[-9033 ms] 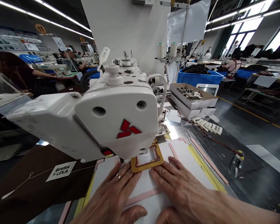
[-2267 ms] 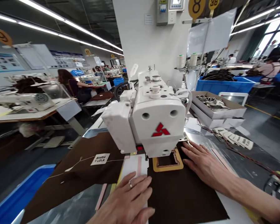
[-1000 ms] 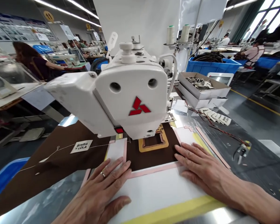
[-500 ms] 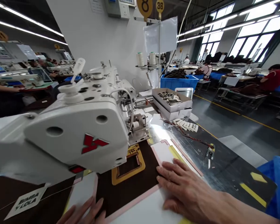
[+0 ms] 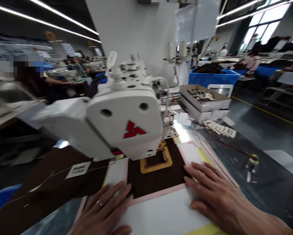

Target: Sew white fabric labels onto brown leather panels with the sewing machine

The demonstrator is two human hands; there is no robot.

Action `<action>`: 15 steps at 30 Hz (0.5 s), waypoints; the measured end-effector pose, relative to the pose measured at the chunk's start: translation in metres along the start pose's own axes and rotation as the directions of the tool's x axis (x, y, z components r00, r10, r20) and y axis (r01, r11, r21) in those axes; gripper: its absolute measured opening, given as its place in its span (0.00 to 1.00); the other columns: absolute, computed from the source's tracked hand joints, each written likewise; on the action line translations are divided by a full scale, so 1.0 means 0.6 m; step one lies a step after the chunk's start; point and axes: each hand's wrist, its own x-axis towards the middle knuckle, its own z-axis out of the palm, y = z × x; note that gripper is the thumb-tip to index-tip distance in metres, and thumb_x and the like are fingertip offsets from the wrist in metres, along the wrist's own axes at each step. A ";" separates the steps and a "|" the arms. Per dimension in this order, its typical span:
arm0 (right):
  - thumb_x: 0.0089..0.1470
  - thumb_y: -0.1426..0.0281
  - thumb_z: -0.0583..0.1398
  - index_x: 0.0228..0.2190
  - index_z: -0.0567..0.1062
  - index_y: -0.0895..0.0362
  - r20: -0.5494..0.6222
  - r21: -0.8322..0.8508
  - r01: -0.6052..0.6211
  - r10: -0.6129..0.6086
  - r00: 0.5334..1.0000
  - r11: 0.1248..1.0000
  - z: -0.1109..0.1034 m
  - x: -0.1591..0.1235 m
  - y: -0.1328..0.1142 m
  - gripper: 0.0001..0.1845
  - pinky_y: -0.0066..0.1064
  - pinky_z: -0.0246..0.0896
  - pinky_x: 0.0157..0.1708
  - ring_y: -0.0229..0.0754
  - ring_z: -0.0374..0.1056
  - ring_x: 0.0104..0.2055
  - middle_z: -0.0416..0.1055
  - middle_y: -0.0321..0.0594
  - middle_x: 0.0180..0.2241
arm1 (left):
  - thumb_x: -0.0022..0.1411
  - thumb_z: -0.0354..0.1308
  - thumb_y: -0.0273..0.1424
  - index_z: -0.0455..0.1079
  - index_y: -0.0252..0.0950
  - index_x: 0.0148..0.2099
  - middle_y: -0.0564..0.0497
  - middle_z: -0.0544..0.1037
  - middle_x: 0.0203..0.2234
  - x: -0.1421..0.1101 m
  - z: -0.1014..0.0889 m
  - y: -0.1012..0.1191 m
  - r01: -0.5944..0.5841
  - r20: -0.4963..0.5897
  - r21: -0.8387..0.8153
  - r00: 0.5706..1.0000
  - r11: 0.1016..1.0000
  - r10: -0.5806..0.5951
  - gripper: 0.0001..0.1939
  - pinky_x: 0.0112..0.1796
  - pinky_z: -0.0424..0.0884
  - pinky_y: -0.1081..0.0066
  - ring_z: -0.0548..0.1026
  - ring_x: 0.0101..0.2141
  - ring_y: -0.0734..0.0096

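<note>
Faces a dark table [image 5: 268, 182] with a white machine [image 5: 126, 114] standing on it at the middle. Has brown cloth [image 5: 51, 173] spread at left and a white, pink-edged board [image 5: 158, 212] lying near, bordering a brown panel [image 5: 158, 182] on the left, right and near sides, apparently to locate it beneath the machine. Has an open-topped box [image 5: 214, 106] at far right. Holds the left hand [image 5: 107, 205] and right hand [image 5: 212, 186] well apart, gripping nothing, one on each side of the board, probably to steady it evenly and stay clear of the needle area. Lays both palm down, fingers slightly spread, pointing far and inward, with the right forearm slanting in from near right. Has a yellow frame [image 5: 157, 168] on the panel, just below the machine, likely to press it flat. Has tags [image 5: 221, 129] fanned beside the box and a label [image 5: 78, 170] at left on the brown cloth. Has snips [image 5: 251, 168] lying at right, within reach.
</note>
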 end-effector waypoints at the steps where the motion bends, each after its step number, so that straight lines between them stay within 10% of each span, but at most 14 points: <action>1: 0.70 0.53 0.58 0.59 0.77 0.53 -0.043 -0.044 0.044 -0.046 0.998 0.998 0.002 0.001 0.002 0.25 0.55 0.75 0.55 0.58 0.71 0.63 0.67 0.40 0.67 | 0.73 0.56 0.54 0.69 0.42 0.68 0.56 0.65 0.70 0.008 -0.014 0.005 0.025 0.033 0.001 0.999 1.000 -0.025 0.31 0.74 0.37 0.63 0.57 0.73 0.63; 15: 0.66 0.51 0.59 0.53 0.81 0.53 -0.124 -0.237 0.207 -0.241 0.962 0.949 0.024 0.011 0.019 0.25 0.47 0.82 0.42 0.53 0.79 0.54 0.74 0.37 0.60 | 0.73 0.56 0.54 0.73 0.45 0.64 0.61 0.69 0.67 0.030 -0.061 0.021 0.069 0.094 0.023 0.993 0.997 -0.070 0.27 0.74 0.39 0.64 0.64 0.69 0.70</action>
